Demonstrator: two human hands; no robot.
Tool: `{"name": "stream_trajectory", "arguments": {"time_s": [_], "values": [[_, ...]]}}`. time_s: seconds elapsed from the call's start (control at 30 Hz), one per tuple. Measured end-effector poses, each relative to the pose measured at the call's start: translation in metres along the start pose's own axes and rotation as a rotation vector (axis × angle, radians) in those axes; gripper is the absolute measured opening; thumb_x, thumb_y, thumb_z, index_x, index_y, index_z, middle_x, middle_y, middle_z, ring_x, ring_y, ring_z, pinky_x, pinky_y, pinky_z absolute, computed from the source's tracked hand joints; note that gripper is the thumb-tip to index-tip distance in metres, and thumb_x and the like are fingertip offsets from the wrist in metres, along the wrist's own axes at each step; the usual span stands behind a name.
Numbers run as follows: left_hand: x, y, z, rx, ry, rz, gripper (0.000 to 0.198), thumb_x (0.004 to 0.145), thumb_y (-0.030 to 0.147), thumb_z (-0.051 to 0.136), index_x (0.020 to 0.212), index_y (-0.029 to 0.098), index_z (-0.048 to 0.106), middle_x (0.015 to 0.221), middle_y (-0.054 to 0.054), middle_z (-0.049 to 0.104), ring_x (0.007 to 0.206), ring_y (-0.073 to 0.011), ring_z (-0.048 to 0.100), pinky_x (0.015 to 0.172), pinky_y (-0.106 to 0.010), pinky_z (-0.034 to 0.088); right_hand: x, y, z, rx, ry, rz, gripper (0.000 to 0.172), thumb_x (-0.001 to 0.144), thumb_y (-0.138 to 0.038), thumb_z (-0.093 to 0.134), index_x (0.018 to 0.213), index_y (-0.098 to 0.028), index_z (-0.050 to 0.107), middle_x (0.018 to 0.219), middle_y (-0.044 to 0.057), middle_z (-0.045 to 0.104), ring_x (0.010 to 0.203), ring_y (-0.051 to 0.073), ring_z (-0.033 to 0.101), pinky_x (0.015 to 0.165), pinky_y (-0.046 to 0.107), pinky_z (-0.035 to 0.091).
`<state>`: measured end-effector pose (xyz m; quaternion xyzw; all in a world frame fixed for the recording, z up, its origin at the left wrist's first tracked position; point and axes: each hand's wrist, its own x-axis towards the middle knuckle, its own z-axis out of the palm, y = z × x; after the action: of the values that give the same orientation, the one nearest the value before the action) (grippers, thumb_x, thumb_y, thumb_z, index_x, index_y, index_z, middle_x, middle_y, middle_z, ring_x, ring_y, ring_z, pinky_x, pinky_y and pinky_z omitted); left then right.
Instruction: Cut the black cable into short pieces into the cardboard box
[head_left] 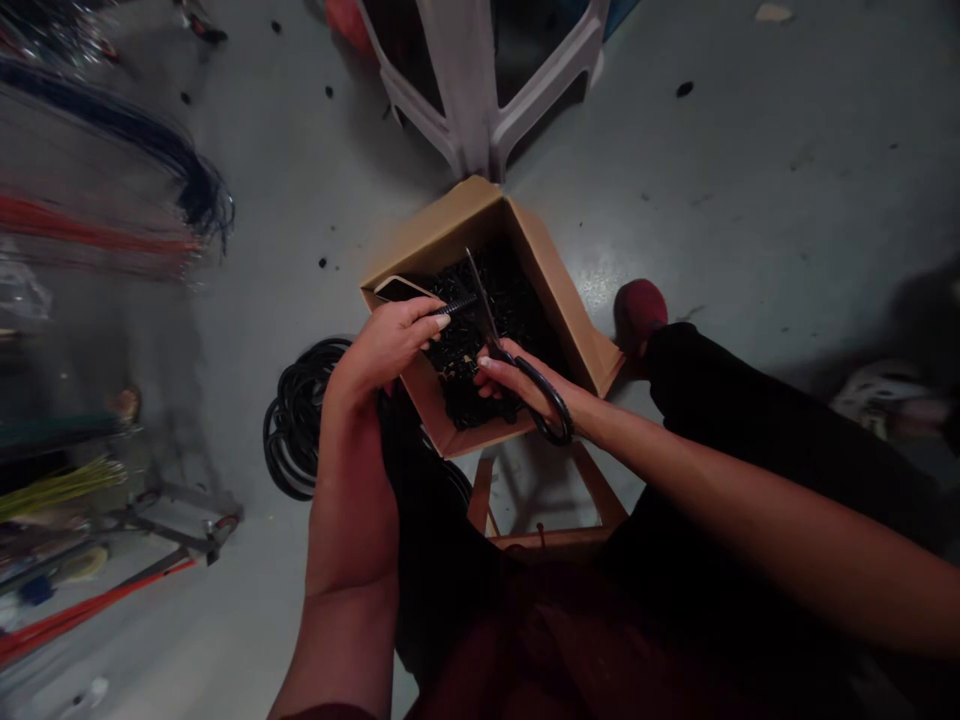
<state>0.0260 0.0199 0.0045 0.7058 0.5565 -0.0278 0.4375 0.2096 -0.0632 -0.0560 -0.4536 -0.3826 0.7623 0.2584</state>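
Observation:
My left hand [386,345] pinches a short ribbed black cable piece [456,308] over an open cardboard box [442,235]. My right hand [517,375] grips black-handled scissors [544,395], whose steel blades [481,300] reach the end of that piece. Inside the box lies a heap of cut black cable bits [480,350]. A flat phone-like object [400,290] with a tan back rests at the box's left corner, just beyond my left fingers.
The box sits on a wooden stool [547,510] between my black-clad knees [750,430]. A coil of black cable [300,420] lies on the grey floor to the left. A white plastic stool [480,80] stands ahead, with bundled coloured wires [150,170] at left and a maroon shoe [639,315] at right.

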Motion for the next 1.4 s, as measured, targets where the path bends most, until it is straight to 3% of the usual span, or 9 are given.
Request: {"name": "stream_trajectory", "arguments": {"time_s": [0.33, 0.6, 0.87, 1.1, 1.4], "values": [[0.001, 0.003, 0.001, 0.021, -0.039, 0.008, 0.038, 0.085, 0.037, 0.041, 0.102, 0.014, 0.066, 0.09, -0.005, 0.067, 0.074, -0.015, 0.056, 0.07, -0.026, 0.044, 0.004, 0.012, -0.001, -0.09, 0.032, -0.02, 0.032, 0.086, -0.049, 0.048, 0.099, -0.019, 0.044, 0.088, 0.003, 0.056, 0.073, 0.014, 0.057, 0.066, 0.028, 0.048], [-0.002, 0.001, 0.001, 0.054, -0.106, 0.017, 0.037, 0.085, 0.039, 0.041, 0.094, 0.015, 0.068, 0.075, -0.002, 0.062, 0.069, -0.0144, 0.053, 0.065, -0.026, 0.043, 0.006, 0.013, -0.006, -0.221, 0.053, -0.005, 0.04, 0.083, -0.053, 0.051, 0.104, -0.019, 0.046, 0.096, 0.005, 0.056, 0.082, 0.017, 0.056, 0.071, 0.031, 0.047], [0.0, -0.003, 0.003, 0.079, -0.088, 0.004, 0.037, 0.084, 0.037, 0.04, 0.095, 0.015, 0.067, 0.07, -0.002, 0.059, 0.064, -0.0137, 0.05, 0.062, -0.026, 0.041, 0.002, 0.008, -0.007, -0.298, 0.053, 0.034, 0.027, 0.088, -0.049, 0.043, 0.088, -0.022, 0.043, 0.073, -0.002, 0.05, 0.062, 0.013, 0.049, 0.059, 0.027, 0.041], [0.001, -0.003, 0.005, 0.117, -0.09, -0.003, 0.036, 0.083, 0.036, 0.041, 0.093, 0.015, 0.068, 0.066, -0.002, 0.057, 0.06, -0.0138, 0.05, 0.059, -0.026, 0.041, 0.003, 0.014, -0.006, -0.323, 0.112, 0.03, 0.019, 0.085, -0.041, 0.046, 0.086, -0.022, 0.045, 0.068, -0.002, 0.05, 0.063, 0.015, 0.048, 0.06, 0.028, 0.039], [0.007, -0.01, 0.008, 0.217, -0.116, 0.027, 0.035, 0.084, 0.035, 0.04, 0.092, 0.016, 0.068, 0.083, -0.005, 0.067, 0.073, -0.0167, 0.057, 0.071, -0.029, 0.044, 0.003, 0.014, -0.005, -0.348, 0.114, 0.066, 0.01, 0.083, -0.034, 0.046, 0.083, -0.023, 0.044, 0.063, -0.003, 0.047, 0.058, 0.014, 0.045, 0.057, 0.027, 0.037]]}}
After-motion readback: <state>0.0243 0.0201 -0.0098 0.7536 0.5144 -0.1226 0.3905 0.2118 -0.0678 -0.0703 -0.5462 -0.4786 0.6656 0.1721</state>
